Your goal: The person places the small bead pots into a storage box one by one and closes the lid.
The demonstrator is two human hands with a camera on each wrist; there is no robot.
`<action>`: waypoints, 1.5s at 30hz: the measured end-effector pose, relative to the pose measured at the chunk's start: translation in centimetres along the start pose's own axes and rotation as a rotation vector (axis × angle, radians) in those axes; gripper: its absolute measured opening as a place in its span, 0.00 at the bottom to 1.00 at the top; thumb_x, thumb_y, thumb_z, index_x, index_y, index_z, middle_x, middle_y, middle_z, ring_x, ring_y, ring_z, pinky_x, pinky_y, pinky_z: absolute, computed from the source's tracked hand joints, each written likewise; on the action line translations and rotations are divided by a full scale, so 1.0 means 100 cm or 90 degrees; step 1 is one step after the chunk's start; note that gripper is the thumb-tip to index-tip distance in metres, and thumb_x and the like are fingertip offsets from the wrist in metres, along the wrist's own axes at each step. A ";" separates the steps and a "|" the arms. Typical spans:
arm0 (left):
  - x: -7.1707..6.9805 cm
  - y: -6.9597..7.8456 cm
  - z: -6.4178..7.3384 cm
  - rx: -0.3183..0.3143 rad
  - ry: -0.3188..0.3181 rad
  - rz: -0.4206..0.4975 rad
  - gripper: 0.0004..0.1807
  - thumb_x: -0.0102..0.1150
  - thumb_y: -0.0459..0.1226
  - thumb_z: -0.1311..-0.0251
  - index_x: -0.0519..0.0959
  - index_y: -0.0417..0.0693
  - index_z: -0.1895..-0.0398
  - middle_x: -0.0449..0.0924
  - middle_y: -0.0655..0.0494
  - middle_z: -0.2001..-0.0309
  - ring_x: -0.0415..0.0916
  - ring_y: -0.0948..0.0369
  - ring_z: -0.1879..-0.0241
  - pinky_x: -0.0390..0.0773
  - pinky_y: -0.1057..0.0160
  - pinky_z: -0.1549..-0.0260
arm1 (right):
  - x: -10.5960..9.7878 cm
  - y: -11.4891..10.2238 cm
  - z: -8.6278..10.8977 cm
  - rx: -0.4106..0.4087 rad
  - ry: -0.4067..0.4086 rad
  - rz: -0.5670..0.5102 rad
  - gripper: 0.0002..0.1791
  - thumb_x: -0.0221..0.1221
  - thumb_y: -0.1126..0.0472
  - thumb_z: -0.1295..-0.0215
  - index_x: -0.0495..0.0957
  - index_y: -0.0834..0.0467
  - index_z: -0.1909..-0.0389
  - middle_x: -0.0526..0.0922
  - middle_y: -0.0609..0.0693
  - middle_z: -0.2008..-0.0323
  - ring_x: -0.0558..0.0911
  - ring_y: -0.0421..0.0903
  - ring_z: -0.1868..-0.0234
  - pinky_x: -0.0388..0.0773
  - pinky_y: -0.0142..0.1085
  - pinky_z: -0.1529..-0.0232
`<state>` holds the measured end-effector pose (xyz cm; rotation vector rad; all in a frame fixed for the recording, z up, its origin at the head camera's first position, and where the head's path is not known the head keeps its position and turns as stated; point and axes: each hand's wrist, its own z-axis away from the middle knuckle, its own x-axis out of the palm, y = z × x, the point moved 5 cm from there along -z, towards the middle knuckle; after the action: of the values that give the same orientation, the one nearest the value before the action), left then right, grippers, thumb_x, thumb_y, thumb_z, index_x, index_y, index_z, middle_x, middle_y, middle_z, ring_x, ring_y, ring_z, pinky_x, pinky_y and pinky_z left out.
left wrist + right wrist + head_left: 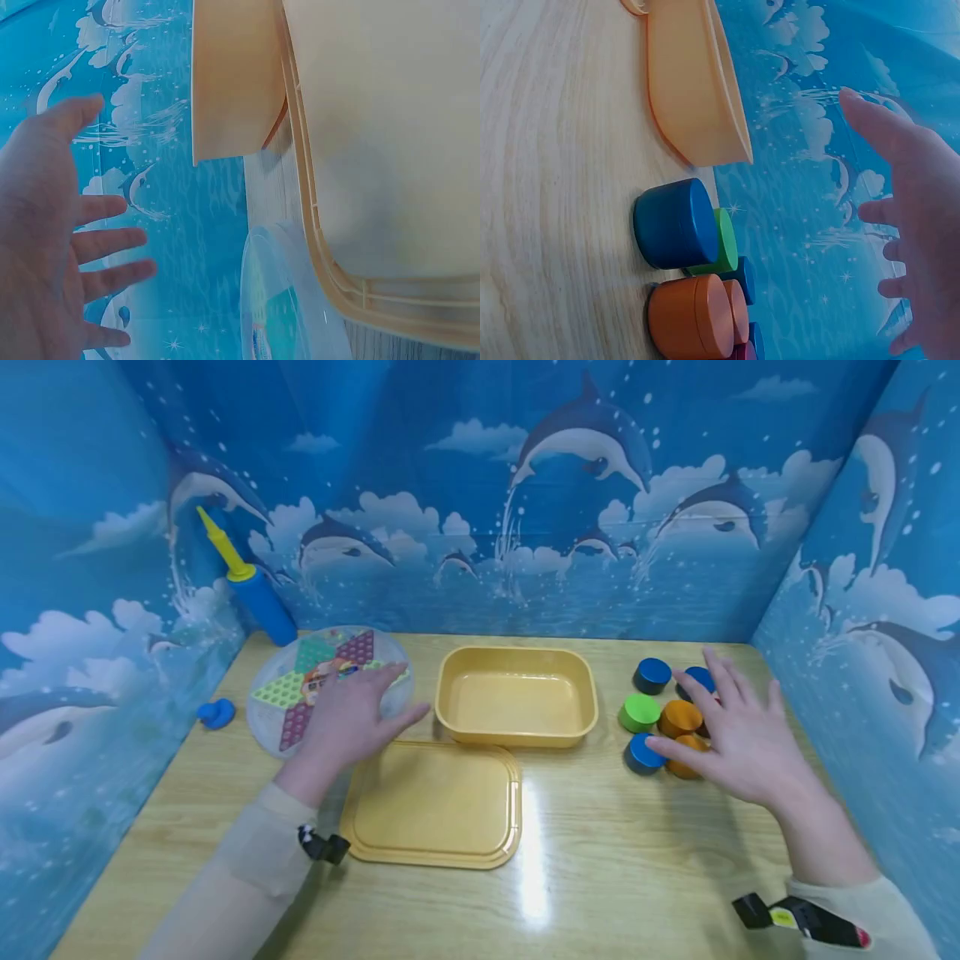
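My left hand (348, 714), fingers spread, hovers over the round game board (296, 689) with its coloured star, overlapping it in the head view. To its right, a yellow rectangular lid (431, 806) lies flat in front of a matching open tub (517, 652). My right hand (746, 743), fingers apart, is above a cluster of small round tins at the right. Among them are a green tin (640, 713), a blue tin (652, 677) and an orange tin (681, 718); others are partly hidden behind the fingers. Both hands hold nothing, as the wrist views show.
At the back left corner a blue pump with a yellow nozzle (262, 606) leans against the dolphin-printed backdrop (465, 527). A small blue knob-like piece (216, 714) lies at the table's left edge. Backdrop walls (885, 635) enclose the table on three sides.
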<state>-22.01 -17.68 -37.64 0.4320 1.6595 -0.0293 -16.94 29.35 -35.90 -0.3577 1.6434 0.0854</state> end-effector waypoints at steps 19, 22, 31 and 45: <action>0.017 -0.008 -0.003 -0.122 0.007 0.405 0.31 0.67 0.55 0.29 0.80 0.45 0.33 0.84 0.48 0.42 0.83 0.49 0.46 0.90 0.50 0.53 | -0.004 0.027 0.017 -0.002 0.032 -0.283 0.48 0.74 0.53 0.32 0.60 0.54 0.17 0.45 0.59 0.15 0.53 0.76 0.23 0.58 0.84 0.38; 0.024 -0.007 -0.004 -0.129 -0.009 0.434 0.31 0.68 0.53 0.29 0.79 0.45 0.32 0.84 0.46 0.41 0.83 0.48 0.46 0.89 0.53 0.54 | -0.002 0.032 0.020 -0.003 0.031 -0.312 0.47 0.74 0.56 0.32 0.60 0.53 0.17 0.47 0.60 0.16 0.53 0.75 0.22 0.55 0.84 0.35; 0.044 -0.007 -0.007 -0.180 -0.036 0.502 0.31 0.71 0.53 0.32 0.81 0.44 0.33 0.86 0.48 0.44 0.84 0.51 0.48 0.89 0.52 0.51 | 0.005 0.050 0.025 0.009 0.023 -0.334 0.38 0.74 0.58 0.32 0.70 0.60 0.25 0.57 0.63 0.19 0.59 0.76 0.26 0.59 0.82 0.35; 0.070 -0.001 -0.010 -0.277 -0.036 0.689 0.26 0.76 0.42 0.35 0.83 0.34 0.41 0.88 0.38 0.52 0.89 0.44 0.58 0.92 0.55 0.56 | 0.019 0.076 0.036 -0.007 0.023 -0.327 0.36 0.74 0.62 0.33 0.73 0.58 0.26 0.69 0.65 0.27 0.71 0.53 0.33 0.62 0.07 0.47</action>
<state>-23.52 -15.63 -44.27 0.9181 1.1500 1.0824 -15.79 37.16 -39.38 -0.7809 1.5415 -0.3001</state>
